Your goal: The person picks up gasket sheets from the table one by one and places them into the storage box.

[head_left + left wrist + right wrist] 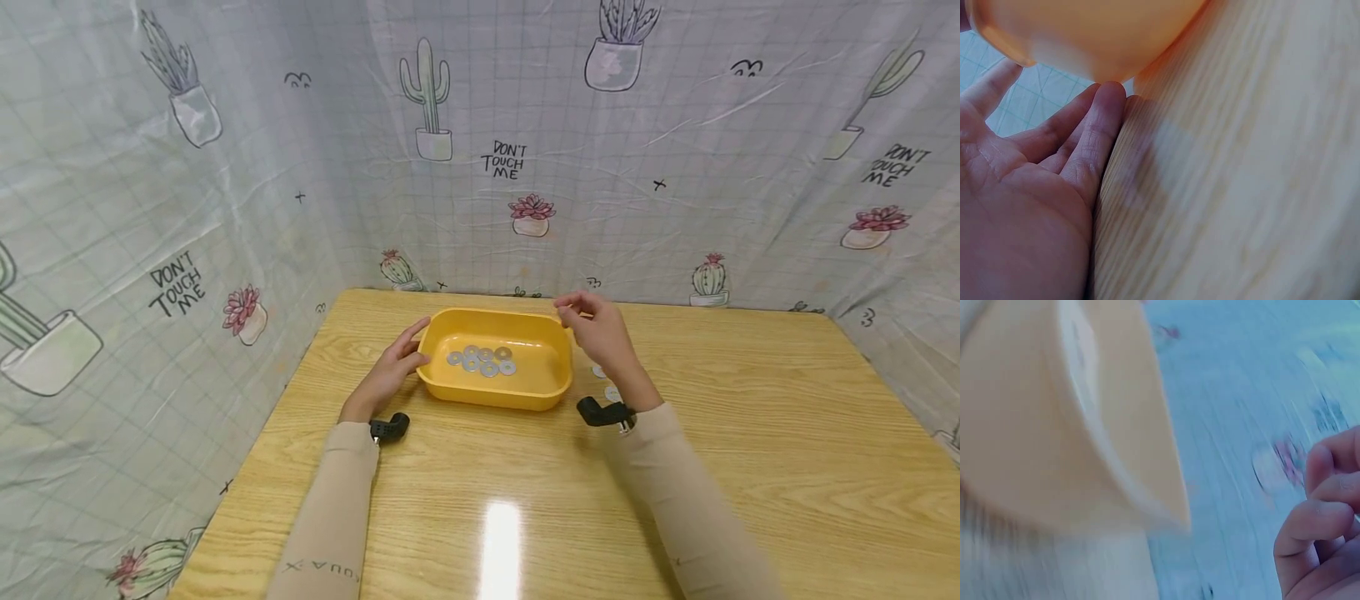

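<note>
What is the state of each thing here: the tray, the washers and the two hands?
Yellow tray: upright on the table, open top.
Washers in tray: lying flat together on its bottom.
Washers on table: lying flat to the right of the tray, partly hidden by the right wrist.
Left hand: fingers straight, resting against the tray's left wall.
Right hand: raised over the tray's right rim, fingers curled; whether it holds anything cannot be told.

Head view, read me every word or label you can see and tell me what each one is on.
"DON'T TOUCH ME": printed on the cactus curtain, behind the yellow tray.
"DON'T TOUCH ME": again at the curtain's left and right.
"AUQA", upside down, roughly: on the left sleeve, too small to be sure.
Wrist views: blurred, no text.
</note>
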The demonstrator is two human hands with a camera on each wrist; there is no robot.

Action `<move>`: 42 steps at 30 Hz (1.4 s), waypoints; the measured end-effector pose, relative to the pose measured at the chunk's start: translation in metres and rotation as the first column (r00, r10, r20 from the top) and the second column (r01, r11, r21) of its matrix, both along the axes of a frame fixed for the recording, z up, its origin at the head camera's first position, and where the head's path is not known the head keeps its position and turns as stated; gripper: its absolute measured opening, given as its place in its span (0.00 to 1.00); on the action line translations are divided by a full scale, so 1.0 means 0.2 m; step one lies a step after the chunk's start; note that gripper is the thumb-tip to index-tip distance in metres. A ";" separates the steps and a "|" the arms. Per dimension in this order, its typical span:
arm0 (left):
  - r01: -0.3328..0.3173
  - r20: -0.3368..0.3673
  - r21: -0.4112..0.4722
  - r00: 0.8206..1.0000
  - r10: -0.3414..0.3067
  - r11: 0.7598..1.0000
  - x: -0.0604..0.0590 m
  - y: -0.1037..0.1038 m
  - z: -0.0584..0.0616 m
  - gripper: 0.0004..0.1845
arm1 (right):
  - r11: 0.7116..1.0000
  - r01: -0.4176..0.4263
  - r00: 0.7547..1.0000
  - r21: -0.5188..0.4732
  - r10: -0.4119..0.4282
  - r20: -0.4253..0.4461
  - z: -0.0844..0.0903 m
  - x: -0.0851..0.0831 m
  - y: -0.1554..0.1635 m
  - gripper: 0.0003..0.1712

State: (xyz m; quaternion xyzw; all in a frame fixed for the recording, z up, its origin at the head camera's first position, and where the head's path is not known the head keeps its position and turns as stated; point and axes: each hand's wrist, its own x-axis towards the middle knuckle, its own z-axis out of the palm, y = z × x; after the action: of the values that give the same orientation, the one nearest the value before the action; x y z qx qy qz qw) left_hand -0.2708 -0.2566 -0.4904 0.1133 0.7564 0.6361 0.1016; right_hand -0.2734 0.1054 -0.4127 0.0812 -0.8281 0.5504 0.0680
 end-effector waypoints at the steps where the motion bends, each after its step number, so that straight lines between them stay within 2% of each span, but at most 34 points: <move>1: 0.000 -0.001 0.002 1.000 0.000 1.000 0.00 0.00 0.00 0.36 | 0.999 0.022 1.000 -0.035 -0.022 0.014 0.00 0.00 0.05 0.12; 5: 0.000 -0.008 0.003 1.000 0.000 1.000 0.00 -0.01 0.00 0.36 | 0.993 0.077 0.995 -0.088 -0.071 0.069 -0.05 0.02 0.22 0.13; 10: 0.000 -0.008 -0.006 1.000 0.000 1.000 0.00 -0.02 0.00 0.36 | 0.993 0.102 0.985 -0.057 -0.092 0.145 -0.16 0.05 0.35 0.14; 14: -0.009 -0.003 0.002 1.000 0.009 1.000 0.00 -0.02 0.00 0.35 | 0.995 0.097 0.981 -0.016 -0.093 0.171 -0.22 0.05 0.40 0.18; 22: 0.002 -0.005 0.004 1.000 -0.002 1.000 -0.01 0.00 0.01 0.35 | 0.988 0.032 0.966 0.150 -0.069 0.249 -0.30 0.01 0.44 0.19; 29: 0.001 -0.002 0.003 1.000 -0.001 1.000 -0.02 0.02 0.02 0.35 | 0.980 -0.036 0.949 0.196 -0.028 0.315 -0.34 0.00 0.44 0.19; 39: 0.003 -0.004 0.001 1.000 -0.003 1.000 -0.01 0.00 0.01 0.35 | 0.943 -0.073 0.954 0.324 -0.029 0.300 -0.34 0.01 0.40 0.22; 42: -0.002 -0.005 -0.001 1.000 0.001 1.000 -0.01 0.00 0.00 0.35 | 0.940 -0.077 0.950 0.331 -0.032 0.310 -0.34 0.01 0.39 0.21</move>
State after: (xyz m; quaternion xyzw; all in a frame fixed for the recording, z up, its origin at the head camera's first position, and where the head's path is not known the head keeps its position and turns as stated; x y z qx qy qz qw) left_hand -0.2726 -0.2569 -0.4906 0.1142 0.7572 0.6354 0.0994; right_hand -0.2708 0.1837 -0.4797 0.0137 -0.9098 0.4061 -0.0845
